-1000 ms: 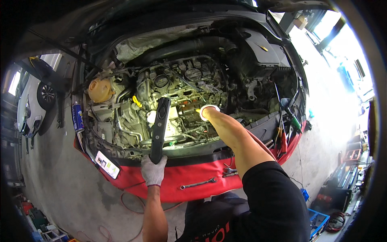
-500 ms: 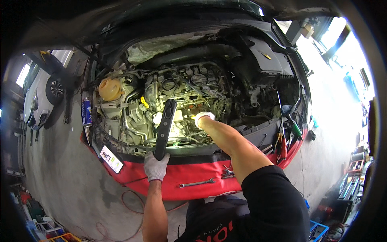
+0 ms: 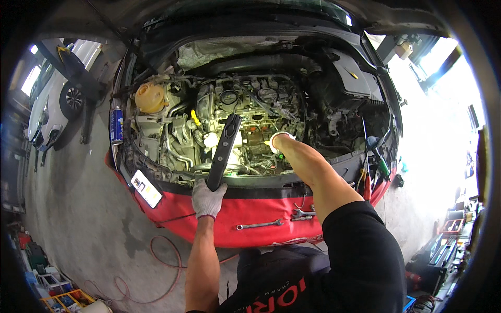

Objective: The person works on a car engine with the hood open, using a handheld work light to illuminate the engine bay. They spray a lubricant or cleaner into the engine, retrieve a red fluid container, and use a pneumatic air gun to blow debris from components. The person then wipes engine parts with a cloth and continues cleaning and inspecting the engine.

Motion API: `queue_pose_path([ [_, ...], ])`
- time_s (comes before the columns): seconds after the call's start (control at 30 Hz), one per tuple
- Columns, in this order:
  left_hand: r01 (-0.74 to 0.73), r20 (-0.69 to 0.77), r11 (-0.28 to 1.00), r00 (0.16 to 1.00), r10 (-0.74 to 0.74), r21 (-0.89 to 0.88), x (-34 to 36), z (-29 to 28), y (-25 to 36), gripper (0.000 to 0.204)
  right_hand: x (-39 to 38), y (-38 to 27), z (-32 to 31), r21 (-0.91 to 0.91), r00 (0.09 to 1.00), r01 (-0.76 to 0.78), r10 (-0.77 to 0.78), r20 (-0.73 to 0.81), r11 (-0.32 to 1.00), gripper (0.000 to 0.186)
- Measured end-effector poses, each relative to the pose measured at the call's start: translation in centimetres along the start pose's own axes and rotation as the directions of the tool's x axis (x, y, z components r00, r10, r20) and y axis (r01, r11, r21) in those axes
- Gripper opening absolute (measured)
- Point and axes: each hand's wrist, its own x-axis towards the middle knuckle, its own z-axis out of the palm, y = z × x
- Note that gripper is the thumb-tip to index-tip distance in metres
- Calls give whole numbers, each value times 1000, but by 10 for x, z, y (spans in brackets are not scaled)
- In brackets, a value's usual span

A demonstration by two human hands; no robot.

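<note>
A long black handheld work light (image 3: 224,152) slants over the front of the engine (image 3: 250,99), with brightly lit metal beside and below it. Its lower end is gripped by the left hand (image 3: 209,199), in a pale knit glove, above the front edge of the bay. The right hand (image 3: 281,142), showing a white cuff, reaches down among the engine parts to the right of the light; its fingers are mostly hidden, so I cannot tell whether it grips anything. Left of the light stands a yellow dipstick handle (image 3: 195,117), and farther left an amber coolant reservoir (image 3: 150,97). A blue spray can (image 3: 116,125) and a phone (image 3: 146,188) with a lit screen rest along the left edge. A combination wrench (image 3: 260,224) lies on the red fender cover (image 3: 261,239) in front. Beyond, at left, is a white car (image 3: 49,112).
</note>
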Motion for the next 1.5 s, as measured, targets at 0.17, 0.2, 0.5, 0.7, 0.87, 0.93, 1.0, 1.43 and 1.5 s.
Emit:
queue_pose_path([
  [0.17, -99, 114, 985, 987, 116, -144, -8, 30, 61, 62, -23, 85, 9, -45, 991, -47, 41, -127, 998, 56],
  [0.2, -111, 103, 984, 987, 126, -139, -7, 34, 61, 62, -12, 85, 14, -88, 990, -38, 25, -138, 995, 56],
  [0.5, -76, 111, 993, 990, 86, -91, -2, 28, 46, 62, 24, 74, 15, -114, 989, -145, 144, -16, 983, 74],
  [0.7, -85, 134, 993, 986, 96, -84, 0, 30, 47, 61, 20, 77, 16, -66, 976, -219, 219, -7, 974, 54],
  [0.87, -105, 141, 989, 983, 120, -108, -1, 33, 58, 60, 24, 152, 11, -134, 937, -324, 337, 93, 937, 45],
  [0.93, -140, 99, 981, 983, 153, -132, 0, 41, 56, 59, 15, 175, 6, -170, 900, -361, 390, 193, 917, 46],
  [1.0, -63, 81, 997, 994, 67, -54, 10, 22, 32, 61, -10, 121, -3, -139, 985, -143, 127, -120, 980, 48],
  [1.43, -155, 71, 987, 985, 159, -49, 6, 40, 43, 65, 133, 215, 13, -126, 907, -322, 344, 241, 938, 41],
  [1.5, -153, 69, 988, 985, 155, -39, 6, 41, 41, 65, 156, 218, 22, -133, 895, -306, 332, 296, 943, 40],
])
